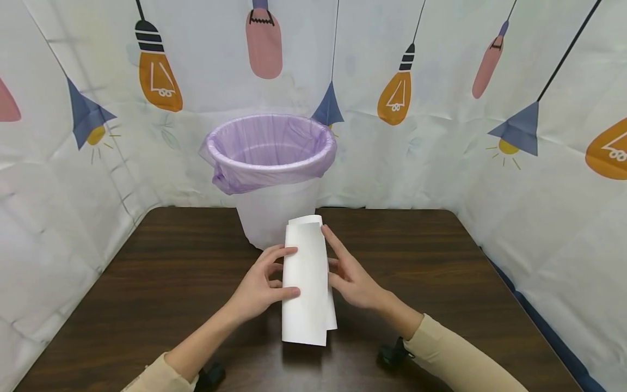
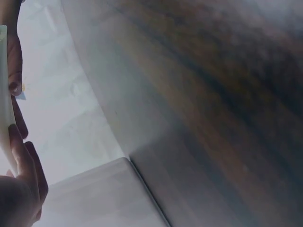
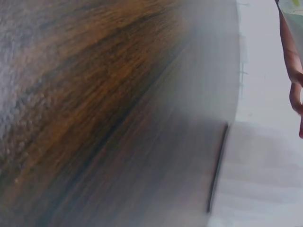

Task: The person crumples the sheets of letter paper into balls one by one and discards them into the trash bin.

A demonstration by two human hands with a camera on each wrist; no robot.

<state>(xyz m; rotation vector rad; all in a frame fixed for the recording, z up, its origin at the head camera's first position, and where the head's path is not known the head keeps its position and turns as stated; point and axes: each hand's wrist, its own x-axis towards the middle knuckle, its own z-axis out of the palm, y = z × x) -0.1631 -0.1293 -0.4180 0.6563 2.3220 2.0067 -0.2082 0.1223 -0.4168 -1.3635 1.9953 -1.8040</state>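
Observation:
A white sheet of paper (image 1: 305, 283), bent over into a loose roll or fold, is held between both hands above the table. My left hand (image 1: 262, 283) grips its left side, thumb and index finger on the near face. On the right side, my right hand (image 1: 355, 277) holds the edge with thumb and fingers, its index finger stretched along the upper edge. Some right fingertips are hidden behind the paper. The left wrist view catches the paper (image 2: 5, 94) at its left border; in the right wrist view only part of a hand (image 3: 291, 56) shows.
Behind the paper, a white bin (image 1: 279, 209) with a purple liner bag (image 1: 271, 169) stands on the dark wood table (image 1: 406, 245). A pale curtain (image 1: 436, 158) printed with lamps and bulbs surrounds the table's back and sides.

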